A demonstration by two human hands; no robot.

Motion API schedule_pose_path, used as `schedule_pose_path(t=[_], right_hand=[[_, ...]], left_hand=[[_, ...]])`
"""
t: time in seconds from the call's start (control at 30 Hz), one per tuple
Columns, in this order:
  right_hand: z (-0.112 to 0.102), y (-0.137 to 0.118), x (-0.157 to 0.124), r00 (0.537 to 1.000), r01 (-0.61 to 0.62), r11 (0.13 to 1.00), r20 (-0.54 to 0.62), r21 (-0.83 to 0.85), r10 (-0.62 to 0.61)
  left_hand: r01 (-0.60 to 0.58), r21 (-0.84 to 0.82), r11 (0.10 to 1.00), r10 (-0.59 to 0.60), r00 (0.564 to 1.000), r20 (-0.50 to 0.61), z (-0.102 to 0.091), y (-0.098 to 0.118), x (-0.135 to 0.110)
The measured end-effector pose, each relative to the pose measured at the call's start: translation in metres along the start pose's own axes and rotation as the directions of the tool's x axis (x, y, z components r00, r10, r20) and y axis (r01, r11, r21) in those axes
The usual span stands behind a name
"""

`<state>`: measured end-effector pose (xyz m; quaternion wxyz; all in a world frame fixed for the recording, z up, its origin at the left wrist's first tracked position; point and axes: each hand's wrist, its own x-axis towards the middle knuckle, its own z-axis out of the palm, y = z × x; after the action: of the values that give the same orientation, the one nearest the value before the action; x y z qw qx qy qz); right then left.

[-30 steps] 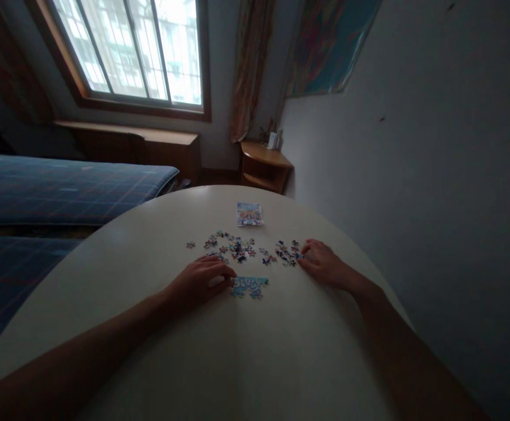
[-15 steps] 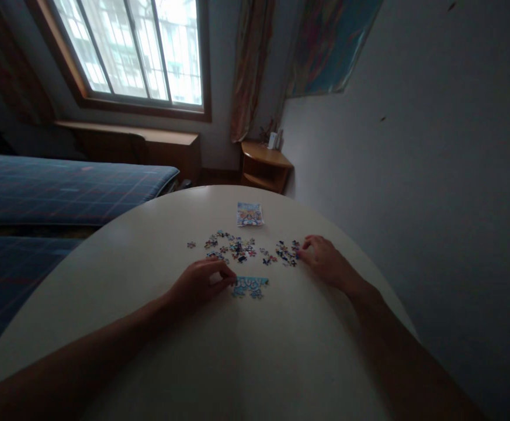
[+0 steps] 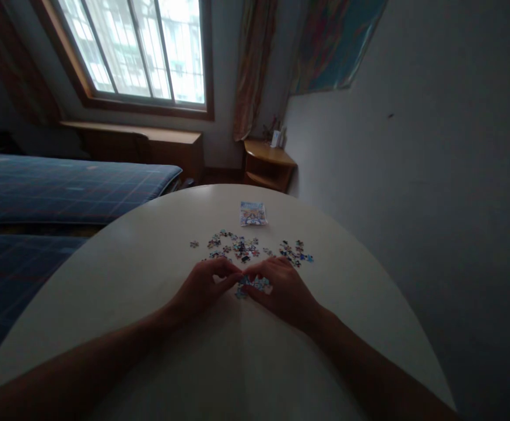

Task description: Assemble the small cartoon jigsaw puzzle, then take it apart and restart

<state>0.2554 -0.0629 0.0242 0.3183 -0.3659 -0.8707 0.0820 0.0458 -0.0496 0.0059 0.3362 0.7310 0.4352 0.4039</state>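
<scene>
A small joined strip of light blue puzzle pieces (image 3: 252, 284) lies on the round white table (image 3: 158, 245), partly hidden under my fingers. My left hand (image 3: 206, 283) rests at its left end with fingers curled, fingertips touching it. My right hand (image 3: 283, 289) lies over its right side, fingers bent and pressed down on it; what it may pinch is hidden. Loose puzzle pieces (image 3: 237, 247) are scattered just beyond both hands, with a second cluster (image 3: 296, 252) to the right.
A small picture card (image 3: 253, 213) lies further back on the table. A blue plaid bed (image 3: 62, 187) stands to the left, a wooden corner shelf (image 3: 267, 164) and a window behind, and a grey wall close on the right.
My right hand has left the right cluster of loose pieces and moved left onto the joined blue strip. My left hand has stayed at the strip's left end.
</scene>
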Motion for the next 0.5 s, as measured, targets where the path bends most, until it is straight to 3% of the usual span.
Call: schedule_pose_path(t=[0.13,0.23,0.37,0.5], right_hand=[[-0.001,0.005,0.001,0.998,0.051,0.999,-0.031,-0.006,-0.051],[-0.007,0.016,0.001,0.997,0.071,0.997,-0.002,0.011,-0.071],[-0.015,0.033,-0.001,0.994,0.066,0.995,0.083,0.075,-0.072],[-0.013,0.035,-0.003,0.977,0.067,0.988,0.192,0.142,-0.094]], left_hand=[[0.002,-0.033,0.999,-0.001,0.999,0.035,0.001,0.001,-0.002],[-0.119,0.103,0.987,0.112,0.991,0.071,0.000,-0.003,-0.004],[-0.430,0.296,0.853,0.370,0.898,0.239,-0.004,-0.008,-0.004],[-0.575,0.313,0.756,0.473,0.810,0.347,-0.008,-0.010,-0.001]])
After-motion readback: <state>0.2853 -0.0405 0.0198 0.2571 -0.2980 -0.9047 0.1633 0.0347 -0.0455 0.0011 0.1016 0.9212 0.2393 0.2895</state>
